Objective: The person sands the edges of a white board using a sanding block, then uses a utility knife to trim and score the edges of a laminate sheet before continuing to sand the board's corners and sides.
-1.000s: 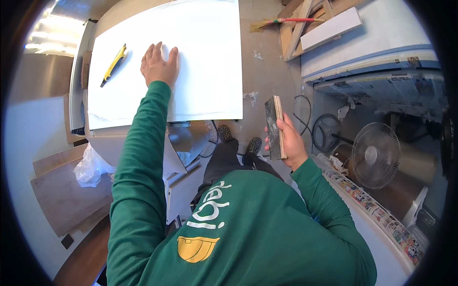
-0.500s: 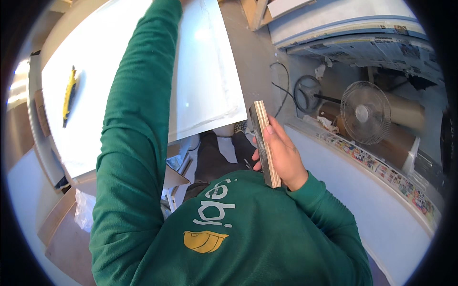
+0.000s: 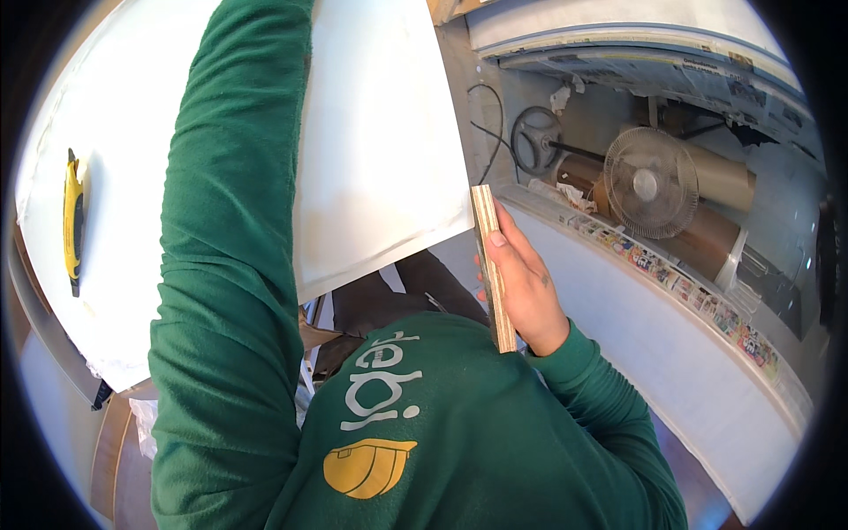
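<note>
Gripping a plywood block [image 3: 499, 283] in the right hand [image 3: 534, 296], just off centre toward three o'clock, with its pale layered edge facing up and its far end by the white panel's [image 3: 380, 150] corner, perhaps touching. Holding the left sleeve [image 3: 231, 230] over the panel toward eleven o'clock; cannot tell the left hand's state, outside the view. Note a yellow-and-black utility knife [image 3: 72, 225] on the panel at nine o'clock.

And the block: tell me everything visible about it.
The block is slim and straight, with a tan, layered edge like plywood's and a dark face turned left. The right grip holds it, slightly slanted, thumb on that layered edge. Its upper end shows beside the white board; whether they touch is unclear.
</note>
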A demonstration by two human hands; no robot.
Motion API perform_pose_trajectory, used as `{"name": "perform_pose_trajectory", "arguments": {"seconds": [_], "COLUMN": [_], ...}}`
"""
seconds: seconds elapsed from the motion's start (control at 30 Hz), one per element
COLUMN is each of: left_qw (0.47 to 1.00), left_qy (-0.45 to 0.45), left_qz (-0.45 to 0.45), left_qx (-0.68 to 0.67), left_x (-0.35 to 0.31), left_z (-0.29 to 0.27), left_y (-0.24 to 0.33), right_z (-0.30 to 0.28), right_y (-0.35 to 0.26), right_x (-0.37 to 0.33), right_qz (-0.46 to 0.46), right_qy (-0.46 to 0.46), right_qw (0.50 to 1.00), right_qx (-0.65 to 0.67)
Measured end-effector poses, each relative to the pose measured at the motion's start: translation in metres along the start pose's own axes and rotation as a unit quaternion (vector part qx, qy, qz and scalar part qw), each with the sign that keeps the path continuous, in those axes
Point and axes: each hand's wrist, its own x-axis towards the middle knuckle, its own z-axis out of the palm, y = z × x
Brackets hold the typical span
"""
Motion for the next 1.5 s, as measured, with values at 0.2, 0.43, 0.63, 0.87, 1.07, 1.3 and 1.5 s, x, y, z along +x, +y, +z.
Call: {"name": "perform_pose_trajectory", "arguments": {"seconds": [0.2,0.43,0.63,0.87,1.07,1.3,1.5], "left_qw": [1.0,1.0,1.0,0.999,0.999,0.998,0.999], "left_qy": [0.015,-0.003,0.001,-0.019,-0.013,-0.032,-0.008], "left_qz": [0.0,-0.01,-0.023,-0.031,-0.043,-0.051,-0.051], "left_qx": [0.003,0.006,0.006,0.001,0.005,-0.03,-0.001], "left_x": [0.001,0.004,0.009,0.008,0.013,0.008,0.008], "left_z": [0.005,0.007,0.01,0.006,0.011,-0.004,0.005], "left_y": [0.003,-0.001,0.002,0.0,0.002,0.006,0.007], "right_z": [-0.001,-0.011,-0.004,-0.006,-0.001,-0.001,0.0], "right_y": [0.0,0.006,0.001,-0.002,-0.008,-0.007,-0.021], "right_x": [0.01,-0.001,0.031,0.012,0.046,0.019,0.066], "right_qz": [0.017,-0.06,-0.154,-0.13,-0.16,-0.162,-0.189], "right_qy": [0.006,0.002,0.002,-0.01,0.006,0.016,0.01], "right_qw": [1.0,0.998,0.986,0.989,0.984,0.985,0.979], "right_qx": [0.001,-0.033,-0.069,-0.064,-0.083,-0.064,-0.08]}}
